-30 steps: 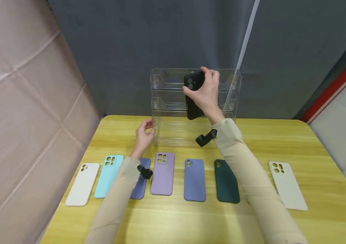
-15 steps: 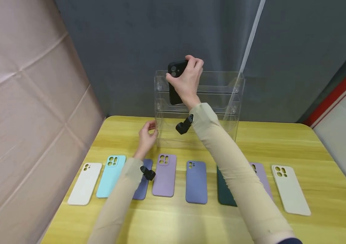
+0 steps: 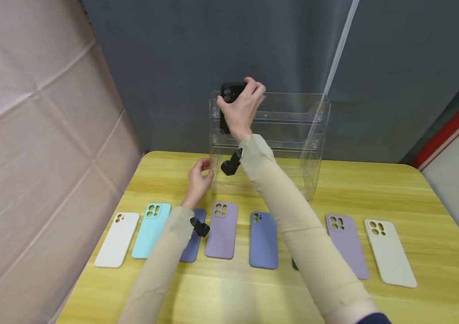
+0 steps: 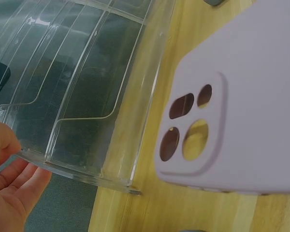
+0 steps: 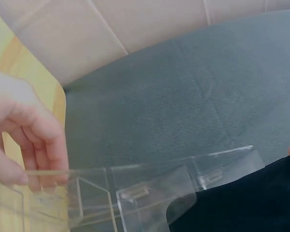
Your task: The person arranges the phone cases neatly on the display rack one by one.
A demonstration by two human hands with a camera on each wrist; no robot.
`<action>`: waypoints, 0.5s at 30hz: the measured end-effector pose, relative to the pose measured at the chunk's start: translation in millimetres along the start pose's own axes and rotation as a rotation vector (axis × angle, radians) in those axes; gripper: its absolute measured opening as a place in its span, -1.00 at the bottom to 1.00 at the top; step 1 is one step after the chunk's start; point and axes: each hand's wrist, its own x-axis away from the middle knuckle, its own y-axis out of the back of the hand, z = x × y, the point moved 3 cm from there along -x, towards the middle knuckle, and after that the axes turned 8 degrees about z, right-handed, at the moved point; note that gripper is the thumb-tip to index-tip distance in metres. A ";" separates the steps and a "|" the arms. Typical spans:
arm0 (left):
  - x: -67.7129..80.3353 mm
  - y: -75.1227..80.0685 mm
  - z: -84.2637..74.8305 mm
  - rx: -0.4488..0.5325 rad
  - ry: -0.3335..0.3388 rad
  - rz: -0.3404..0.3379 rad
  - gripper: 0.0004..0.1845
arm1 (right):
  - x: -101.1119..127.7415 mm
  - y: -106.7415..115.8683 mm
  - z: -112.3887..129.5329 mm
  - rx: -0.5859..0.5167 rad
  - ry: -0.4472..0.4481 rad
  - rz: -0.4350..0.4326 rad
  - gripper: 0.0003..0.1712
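My right hand [image 3: 240, 101] grips a black phone case [image 3: 227, 92] upright at the top left corner of a clear acrylic tiered rack [image 3: 286, 135]. The case's lower part sits behind the rack's top tier; the same black case [image 5: 246, 203] shows past a rack corner in the right wrist view. My left hand [image 3: 204, 170] holds the rack's lower left side edge. Its thumb and fingers [image 4: 12, 181] pinch the clear rack [image 4: 87, 87] wall, beside a lilac case [image 4: 237, 101].
A row of cases lies on the yellow table [image 3: 254, 297]: white [image 3: 117, 239], cyan [image 3: 151, 230], a blue one [image 3: 191, 245] half under my left sleeve, lilac [image 3: 221, 230], blue [image 3: 263, 240], lilac [image 3: 347, 246], cream [image 3: 390, 253]. A padded wall stands at the left.
My right hand carried the black case from the rack's middle up and left to its top left corner. The right lilac case came out from under my arm. The left hand stayed put.
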 end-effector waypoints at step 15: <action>1.0 -2.6 -1.9 -0.032 -0.035 -0.009 -0.70 | 7.7 -19.2 -4.5 0.119 -0.108 0.057 -0.19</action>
